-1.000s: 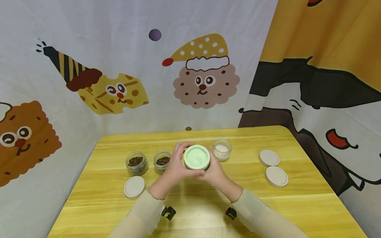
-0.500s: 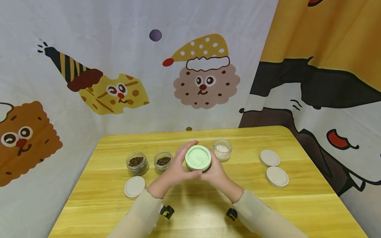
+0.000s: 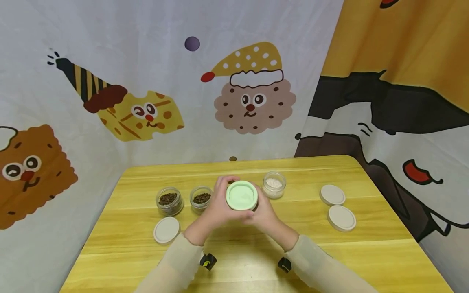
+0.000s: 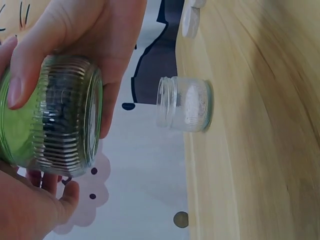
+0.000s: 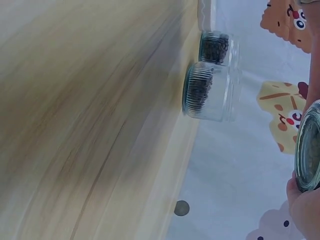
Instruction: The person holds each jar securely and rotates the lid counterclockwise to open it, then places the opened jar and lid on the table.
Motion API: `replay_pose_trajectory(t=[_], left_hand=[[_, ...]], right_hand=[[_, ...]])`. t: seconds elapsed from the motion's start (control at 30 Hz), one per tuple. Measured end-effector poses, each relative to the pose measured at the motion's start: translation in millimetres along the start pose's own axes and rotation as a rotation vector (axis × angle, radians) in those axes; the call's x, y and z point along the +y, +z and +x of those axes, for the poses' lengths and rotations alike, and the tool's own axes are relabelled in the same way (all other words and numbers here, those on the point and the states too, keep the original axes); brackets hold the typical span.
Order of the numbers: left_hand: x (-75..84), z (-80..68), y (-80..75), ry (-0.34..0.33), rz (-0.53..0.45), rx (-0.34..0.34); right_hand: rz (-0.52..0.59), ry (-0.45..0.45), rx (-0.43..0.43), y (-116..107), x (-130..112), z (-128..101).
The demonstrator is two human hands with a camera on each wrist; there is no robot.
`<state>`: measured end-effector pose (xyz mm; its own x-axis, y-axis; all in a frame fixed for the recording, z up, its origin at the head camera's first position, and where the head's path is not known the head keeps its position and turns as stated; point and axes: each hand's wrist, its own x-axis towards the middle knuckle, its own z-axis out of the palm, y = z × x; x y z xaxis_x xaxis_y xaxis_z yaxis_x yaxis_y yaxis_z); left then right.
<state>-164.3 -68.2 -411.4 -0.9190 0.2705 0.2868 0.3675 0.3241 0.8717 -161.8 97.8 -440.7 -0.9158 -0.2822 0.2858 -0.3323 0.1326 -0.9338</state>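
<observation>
One ribbed glass jar with a pale green lid (image 3: 242, 195) is being held above the yellow wooden table (image 3: 366, 252), both the left hand (image 3: 217, 209) and right hand (image 3: 264, 213) curling around it. Three open glass jars (image 3: 169, 200) and three round white lids (image 3: 340, 217) are lying around.

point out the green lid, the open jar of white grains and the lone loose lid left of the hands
green lid (image 3: 242, 195), head view, middle of its flat top
jar of white grains (image 3: 273, 184), head view, on the grains inside its open mouth
loose lid (image 3: 166, 230), head view, centre of the disc
</observation>
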Motion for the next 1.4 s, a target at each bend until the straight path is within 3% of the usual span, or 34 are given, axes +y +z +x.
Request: replay_pose_trajectory(t=[0.17, 0.4, 0.5, 0.6, 0.73, 0.83, 0.97, 1.17, 1.3, 1.4], left_hand=[[0.0, -0.7, 0.1, 0.032, 0.011, -0.031], [-4.3, -2.4, -5.9, 0.089, -0.105, -0.143], [-5.2, -2.2, -6.2, 0.092, -0.132, -0.137], [-4.0, -2.2, -4.4, 0.034, -0.125, -0.098], [1.0, -1.9, -0.1, -0.03, -0.039, -0.027], [4.0, -1.5, 1.9, -0.026, 0.029, 0.004], [3.0, -2.2, 0.3, 0.011, 0.04, -0.036], [-0.7, -3.0, -6.8, 0.057, -0.109, -0.152], [-0.8, -3.1, -7.7, 0.012, -0.147, -0.132], [-0.7, -3.5, -6.3, -0.053, -0.115, -0.082]], right_hand=[[-0.014, 0.024, 0.018, 0, 0, 0], [-0.027, 0.031, 0.023, -2, 1, 1], [-0.008, 0.015, 0.014, -2, 2, 3], [-0.007, 0.018, 0.02, -2, 1, 3], [-0.044, 0.02, 0.028, -1, 1, 2], [-0.052, -0.001, 0.026, -2, 2, 2], [-0.03, -0.007, 0.018, -3, 4, 1], [-0.01, 0.012, -0.002, -5, -5, -1], [-0.012, 0.028, -0.004, -5, -24, -2], [-0.019, 0.028, 0.003, -5, -27, -2]])
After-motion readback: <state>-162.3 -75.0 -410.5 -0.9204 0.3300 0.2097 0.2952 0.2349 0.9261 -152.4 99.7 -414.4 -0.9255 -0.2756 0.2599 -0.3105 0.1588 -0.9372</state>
